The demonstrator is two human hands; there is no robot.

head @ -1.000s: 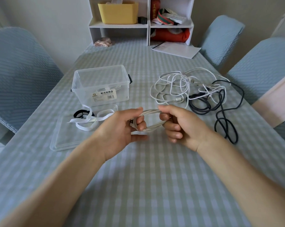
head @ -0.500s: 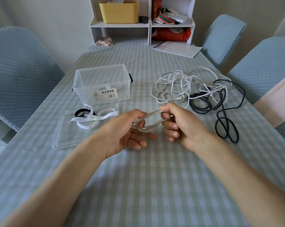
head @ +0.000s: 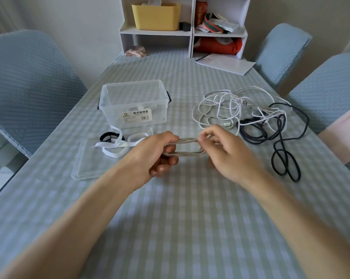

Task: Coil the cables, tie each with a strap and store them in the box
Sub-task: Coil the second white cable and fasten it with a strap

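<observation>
left grip (head: 160, 156) curled round one end of beige coiled cable (head: 185, 147) | right grip (head: 228, 153) pinching other end, blurred | coil held above desk (head: 190, 208) | clear box (head: 134, 103) behind left, straps (head: 117, 144) on lid (head: 91, 164) | loose cables (head: 250, 115) right

A single wide-angle view looks from the person's head forward and steeply down along a table covered in a pale green-and-white checked cloth (head: 186, 228). Both bare forearms enter from the bottom corners and meet close to the lens at mid-frame. The far end of the table, a white open shelf unit (head: 191, 35) against the wall and blue quilted chair backs (head: 29, 87) curve at the edges.
</observation>
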